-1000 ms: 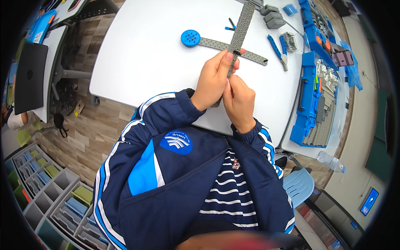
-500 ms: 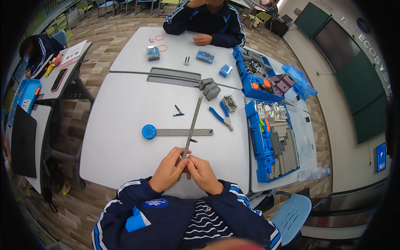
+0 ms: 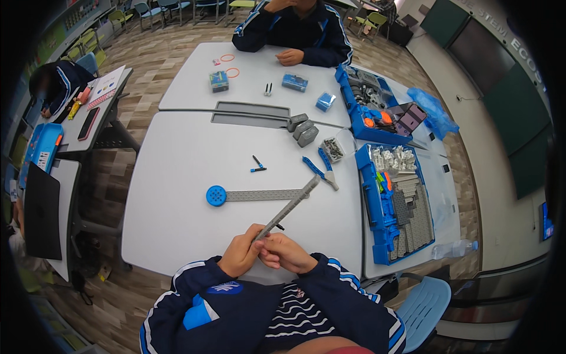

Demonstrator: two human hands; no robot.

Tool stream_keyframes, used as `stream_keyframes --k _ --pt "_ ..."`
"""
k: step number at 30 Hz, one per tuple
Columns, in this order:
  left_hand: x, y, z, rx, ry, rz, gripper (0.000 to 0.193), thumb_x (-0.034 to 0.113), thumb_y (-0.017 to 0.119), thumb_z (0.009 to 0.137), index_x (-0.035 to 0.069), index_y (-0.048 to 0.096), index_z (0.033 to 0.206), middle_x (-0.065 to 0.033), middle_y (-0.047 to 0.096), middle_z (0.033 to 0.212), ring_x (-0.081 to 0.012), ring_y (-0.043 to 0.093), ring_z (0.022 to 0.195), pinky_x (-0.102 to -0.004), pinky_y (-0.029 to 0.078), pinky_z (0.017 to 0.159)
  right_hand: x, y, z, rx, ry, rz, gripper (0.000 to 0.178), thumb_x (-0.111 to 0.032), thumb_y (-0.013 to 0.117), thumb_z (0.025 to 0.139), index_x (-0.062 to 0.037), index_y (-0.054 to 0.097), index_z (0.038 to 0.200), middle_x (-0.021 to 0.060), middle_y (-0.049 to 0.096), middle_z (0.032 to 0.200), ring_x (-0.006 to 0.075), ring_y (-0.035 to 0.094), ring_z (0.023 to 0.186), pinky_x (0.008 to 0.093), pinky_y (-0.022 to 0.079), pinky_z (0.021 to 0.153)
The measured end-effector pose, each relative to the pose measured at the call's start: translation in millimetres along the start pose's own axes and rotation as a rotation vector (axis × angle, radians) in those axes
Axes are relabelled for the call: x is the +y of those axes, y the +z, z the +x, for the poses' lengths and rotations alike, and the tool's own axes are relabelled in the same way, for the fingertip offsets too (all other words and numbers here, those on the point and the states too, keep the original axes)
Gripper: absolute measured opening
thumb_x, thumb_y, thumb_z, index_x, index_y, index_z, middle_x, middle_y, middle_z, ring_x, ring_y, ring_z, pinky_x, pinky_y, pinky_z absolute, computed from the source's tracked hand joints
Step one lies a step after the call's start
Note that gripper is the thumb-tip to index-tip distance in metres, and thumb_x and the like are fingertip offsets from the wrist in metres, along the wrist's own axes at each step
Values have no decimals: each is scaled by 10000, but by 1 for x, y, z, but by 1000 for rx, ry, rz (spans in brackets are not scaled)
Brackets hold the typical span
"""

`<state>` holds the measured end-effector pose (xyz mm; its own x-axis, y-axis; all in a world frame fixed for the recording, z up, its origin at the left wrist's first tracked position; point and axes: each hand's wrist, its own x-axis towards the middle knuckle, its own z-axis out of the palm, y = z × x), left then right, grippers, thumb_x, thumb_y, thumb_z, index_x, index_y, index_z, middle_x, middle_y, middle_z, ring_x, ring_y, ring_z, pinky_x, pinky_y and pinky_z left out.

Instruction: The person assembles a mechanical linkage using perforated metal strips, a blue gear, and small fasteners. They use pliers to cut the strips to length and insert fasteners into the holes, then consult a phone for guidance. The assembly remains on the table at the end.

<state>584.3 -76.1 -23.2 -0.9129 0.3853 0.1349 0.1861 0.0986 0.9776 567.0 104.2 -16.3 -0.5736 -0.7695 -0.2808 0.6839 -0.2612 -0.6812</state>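
Note:
A long grey perforated beam slants up and to the right above the table from between my hands. My left hand is closed round its near end. My right hand is closed beside it, fingers bent against the same end, partly hiding it. A short black pin shows at the beam's edge; whether it is fixed there I cannot tell. Beyond, another grey beam lies flat with a blue gear at its left end; the held beam crosses its right end.
Small black and blue pins, blue-handled pliers, grey blocks and a clear box of small parts lie farther off. Blue parts bins line the right side. Across the table sits another person.
The held beam has swung from nearly upright to leaning right, its far end lower and farther right. My right fingers have shifted at its near end. The whole view has moved slightly.

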Motion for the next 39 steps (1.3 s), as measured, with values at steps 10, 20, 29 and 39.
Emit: stream_keyframes --k 10,20,29,39 --pt "-2 13 -4 202 -72 41 423 405 388 1079 8 533 1085 -88 617 754 -155 646 665 -284 506 613 10 14 7 131 -65 158 413 -331 480 1067 -111 453 719 -67 327 514 96 449 490 230 383 523" --pt "7 12 -2 297 -139 20 357 334 410 1085 3 544 1072 -91 620 693 -160 650 609 -283 497 541 13 13 13 103 -20 286 415 -364 467 1066 -119 467 731 -55 360 490 137 551 539 241 428 561" --pt "25 9 16 110 -20 117 545 511 317 1069 13 471 1225 -49 581 715 -85 481 542 -257 356 502 -10 18 -2 442 -482 -879 228 -171 519 995 5 605 879 131 589 641 280 621 606 366 487 619" --pt "53 9 23 6 -325 -367 435 394 368 1094 26 533 1256 34 558 709 -6 356 551 -195 268 501 -26 18 -13 429 -828 -1126 180 -81 604 923 -4 561 767 125 561 631 275 538 508 368 426 498"
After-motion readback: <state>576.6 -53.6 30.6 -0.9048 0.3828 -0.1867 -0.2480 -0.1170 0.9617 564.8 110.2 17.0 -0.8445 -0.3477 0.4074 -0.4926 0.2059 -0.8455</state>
